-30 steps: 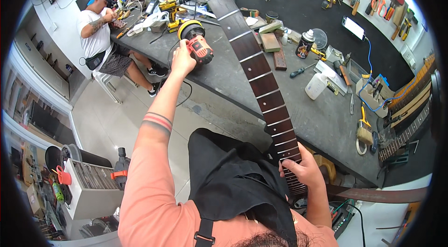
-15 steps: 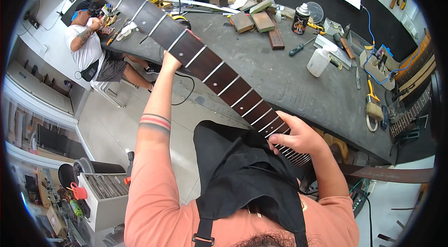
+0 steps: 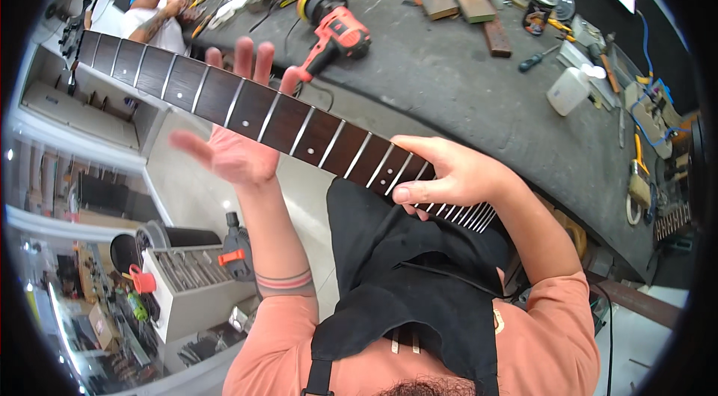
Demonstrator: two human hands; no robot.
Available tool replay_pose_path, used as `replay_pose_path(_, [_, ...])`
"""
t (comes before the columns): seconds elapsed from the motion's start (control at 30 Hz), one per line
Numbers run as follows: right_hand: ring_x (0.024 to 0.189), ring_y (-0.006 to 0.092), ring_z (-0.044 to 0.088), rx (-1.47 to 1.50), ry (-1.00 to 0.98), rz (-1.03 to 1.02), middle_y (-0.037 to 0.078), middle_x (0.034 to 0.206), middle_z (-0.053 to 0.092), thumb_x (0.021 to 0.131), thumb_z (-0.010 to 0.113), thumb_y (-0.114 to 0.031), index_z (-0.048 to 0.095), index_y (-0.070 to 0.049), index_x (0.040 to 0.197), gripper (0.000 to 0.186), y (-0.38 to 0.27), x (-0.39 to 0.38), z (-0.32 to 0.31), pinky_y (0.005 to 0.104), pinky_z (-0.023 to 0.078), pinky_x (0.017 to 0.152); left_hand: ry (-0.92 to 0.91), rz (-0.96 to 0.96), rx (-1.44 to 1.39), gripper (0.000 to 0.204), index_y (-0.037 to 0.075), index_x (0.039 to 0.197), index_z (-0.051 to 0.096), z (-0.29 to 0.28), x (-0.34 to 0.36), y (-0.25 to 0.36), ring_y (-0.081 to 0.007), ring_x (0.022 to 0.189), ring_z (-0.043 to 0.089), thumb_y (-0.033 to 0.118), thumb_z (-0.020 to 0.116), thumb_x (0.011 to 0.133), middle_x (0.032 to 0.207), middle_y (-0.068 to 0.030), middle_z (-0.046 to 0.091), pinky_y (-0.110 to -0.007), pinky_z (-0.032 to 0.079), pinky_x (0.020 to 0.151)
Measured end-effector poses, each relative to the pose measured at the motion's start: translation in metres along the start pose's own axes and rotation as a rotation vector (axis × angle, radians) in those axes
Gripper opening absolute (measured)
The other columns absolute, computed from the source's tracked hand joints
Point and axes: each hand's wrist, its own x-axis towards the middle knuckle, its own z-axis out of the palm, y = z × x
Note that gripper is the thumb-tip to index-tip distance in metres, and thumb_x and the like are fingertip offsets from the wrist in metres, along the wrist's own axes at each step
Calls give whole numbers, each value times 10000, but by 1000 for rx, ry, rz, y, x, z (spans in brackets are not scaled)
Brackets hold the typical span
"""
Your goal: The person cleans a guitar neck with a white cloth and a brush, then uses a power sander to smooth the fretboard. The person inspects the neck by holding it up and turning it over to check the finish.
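A guitar neck (image 3: 288,124) with a dark fretboard, silver frets and pale dot inlays lies slantwise across the view, its headstock (image 3: 72,41) at the upper left. My right hand (image 3: 445,172) grips it near the closely spaced frets, thumb over the fretboard and fingers mostly hidden beneath. Behind the neck is my left hand (image 3: 247,157), palm up with fingers spread; the fretboard hides part of it. Whether that palm touches the wood I cannot tell. A black apron (image 3: 419,261) covers my front, under the neck's near end.
On the dark workbench (image 3: 441,89) sits a red power polisher (image 3: 340,33) with a yellow pad. Wood blocks (image 3: 473,3), a spray can (image 3: 540,8), a white bottle (image 3: 568,91) and a brush (image 3: 639,183) lie farther right. Another person (image 3: 153,18) works at the far left.
My left hand has let go of the neck and spread its fingers. The headstock end has swung left and down, and the view has shifted, bringing the polisher fully into sight.
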Motion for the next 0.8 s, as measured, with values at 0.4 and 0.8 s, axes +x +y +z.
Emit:
replay_pose_path(0.4, [1097,140,658,-86,-250,-202,78,1153,731,1025,830,-198,622,26,1359,452,-5,117,63,330,520,1014,486,396,344,44,70,1060,618,67,-76,102,-111,660,428,57,612,1102,772,17,442,-304,400,619])
replay_pose_path(0.8, [984,189,738,-198,101,-221,127,1175,762,1152,580,-212,630,-49,1463,355,-5,70,31,333,572,930,486,520,491,205,80,918,537,111,-111,117,-105,638,419,61,615,1107,767,11,430,-298,394,624])
